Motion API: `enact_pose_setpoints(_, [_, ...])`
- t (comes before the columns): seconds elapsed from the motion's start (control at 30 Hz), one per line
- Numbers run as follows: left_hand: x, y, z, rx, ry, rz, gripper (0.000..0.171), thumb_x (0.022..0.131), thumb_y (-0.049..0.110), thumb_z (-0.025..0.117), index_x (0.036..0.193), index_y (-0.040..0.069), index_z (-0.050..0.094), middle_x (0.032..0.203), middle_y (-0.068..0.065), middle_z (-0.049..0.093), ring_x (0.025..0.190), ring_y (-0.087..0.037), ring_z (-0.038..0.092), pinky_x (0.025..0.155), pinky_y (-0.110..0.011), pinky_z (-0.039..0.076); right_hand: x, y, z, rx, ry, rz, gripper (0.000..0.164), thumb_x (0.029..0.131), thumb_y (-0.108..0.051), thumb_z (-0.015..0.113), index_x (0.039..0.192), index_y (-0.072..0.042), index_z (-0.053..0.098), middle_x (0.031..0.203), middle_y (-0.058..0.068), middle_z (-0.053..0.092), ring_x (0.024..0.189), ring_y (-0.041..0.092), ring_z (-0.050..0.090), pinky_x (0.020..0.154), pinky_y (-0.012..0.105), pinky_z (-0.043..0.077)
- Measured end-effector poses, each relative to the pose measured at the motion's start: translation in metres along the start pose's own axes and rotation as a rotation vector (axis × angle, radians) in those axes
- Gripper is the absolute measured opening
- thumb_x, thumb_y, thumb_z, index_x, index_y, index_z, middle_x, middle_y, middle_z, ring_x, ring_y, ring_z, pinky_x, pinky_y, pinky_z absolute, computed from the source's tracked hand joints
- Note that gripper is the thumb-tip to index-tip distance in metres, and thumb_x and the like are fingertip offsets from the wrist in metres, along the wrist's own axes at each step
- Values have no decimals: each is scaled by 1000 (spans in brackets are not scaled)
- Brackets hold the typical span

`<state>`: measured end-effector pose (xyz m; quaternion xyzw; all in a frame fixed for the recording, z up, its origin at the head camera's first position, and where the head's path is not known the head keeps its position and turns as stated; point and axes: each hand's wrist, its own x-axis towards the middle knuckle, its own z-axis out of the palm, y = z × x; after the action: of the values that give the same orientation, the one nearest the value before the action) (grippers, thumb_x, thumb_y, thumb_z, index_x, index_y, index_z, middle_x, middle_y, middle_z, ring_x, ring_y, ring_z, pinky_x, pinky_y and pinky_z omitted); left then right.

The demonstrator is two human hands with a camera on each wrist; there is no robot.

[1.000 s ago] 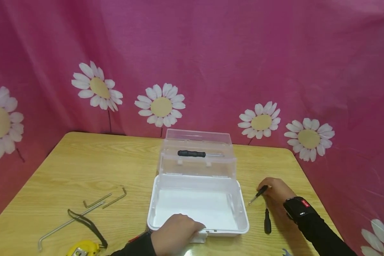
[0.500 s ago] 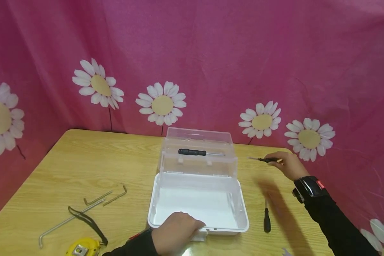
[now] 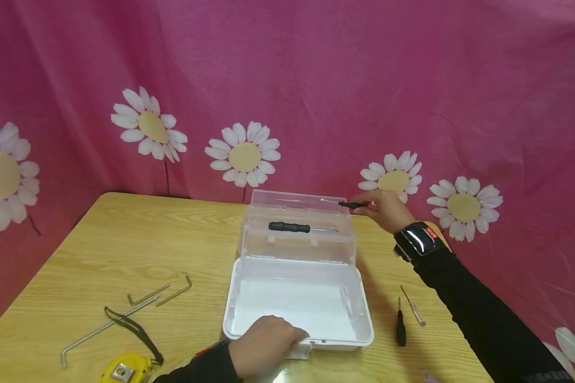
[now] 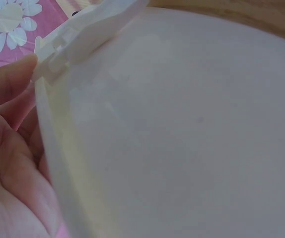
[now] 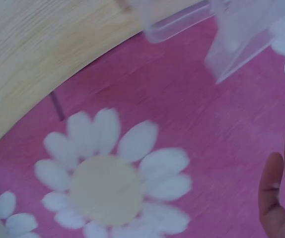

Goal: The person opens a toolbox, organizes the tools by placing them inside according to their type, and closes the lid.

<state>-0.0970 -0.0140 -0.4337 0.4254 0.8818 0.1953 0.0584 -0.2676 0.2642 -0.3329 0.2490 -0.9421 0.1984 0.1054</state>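
An open white plastic toolbox with a clear lid stands mid-table. A black-handled screwdriver lies in the opened lid section. My left hand holds the front rim by the latch; the left wrist view shows thumb and fingers at the box wall. At the lid's upper right edge, my right hand pinches a second black-handled screwdriver, its shaft pointing left over the lid. In the right wrist view only some fingers show, and that screwdriver is mostly out of frame.
Right of the box lie another black screwdriver and a slim clear-handled one. On the left are several L-shaped metal rods and a yellow tape measure with a black strap. A flowered pink cloth hangs behind the table.
My right hand has lifted the screwdriver off the table on the right, then carried it up and left to the lid. My left hand stays on the front rim.
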Motion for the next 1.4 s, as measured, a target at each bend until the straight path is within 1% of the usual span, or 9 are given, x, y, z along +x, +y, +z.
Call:
enact_pose_setpoints(0.13, [1,0,1,20,21,16,14,89,15,58,81,24,65,60,18,47,55,4,38,56,-13,34,11,-14,12,4,-51,9,24,80,-5,72,103,-5,72,92,11,72,81,21,64,77,40,54])
enact_pose_setpoints(0.23, [2,0,1,34,19,6,13,89,16,59,84,25,67,62,18,53,56,6,40,57,-13,37,16,-22,19,-27,-84,8,25,80,-7,72,105,-8,73,93,9,73,81,20,64,78,38,54])
enact_pose_setpoints(0.37, [3,-1,1,42,21,6,14,90,17,58,84,25,68,63,18,55,57,6,41,57,-14,37,17,-26,28,-75,-114,0,25,80,-8,72,105,-7,72,96,10,73,83,21,66,79,38,55])
enact_pose_setpoints(0.43, [3,-1,2,44,30,18,14,90,18,57,81,25,66,61,19,51,56,6,40,56,-13,35,16,-26,32,-92,-122,-3,24,80,-7,71,104,-6,72,98,10,73,86,23,68,79,38,55])
enact_pose_setpoints(0.57, [1,-3,3,43,38,31,16,90,16,57,78,24,64,59,19,45,54,5,35,53,-13,32,12,-24,39,-124,-107,-30,21,80,-8,72,101,-5,73,97,10,71,88,23,67,77,36,55])
enact_pose_setpoints(0.77, [0,-2,1,23,16,12,14,89,16,58,82,25,66,59,19,45,55,4,36,54,-13,33,9,-22,46,-160,-77,-74,19,78,-4,73,97,-5,74,87,8,68,79,21,65,72,32,56])
enact_pose_setpoints(0.97, [0,-1,1,-9,28,27,16,88,13,58,74,21,62,58,17,40,53,3,32,53,-13,30,8,-21,51,-239,-50,-110,18,74,-6,76,92,-6,76,77,6,65,71,20,64,67,31,53])
enact_pose_setpoints(1.17, [1,-1,2,-1,19,18,15,88,14,58,78,23,64,59,18,44,54,4,34,54,-13,33,7,-21,57,-350,-24,-120,18,72,-13,79,90,-11,77,74,3,64,70,19,63,65,33,43])
enact_pose_setpoints(1.4, [1,-1,3,-7,6,7,14,87,14,59,80,23,66,59,19,46,54,5,36,55,-13,34,5,-20,60,-352,1,-148,17,71,-10,79,88,-10,77,73,4,64,70,19,61,66,35,47])
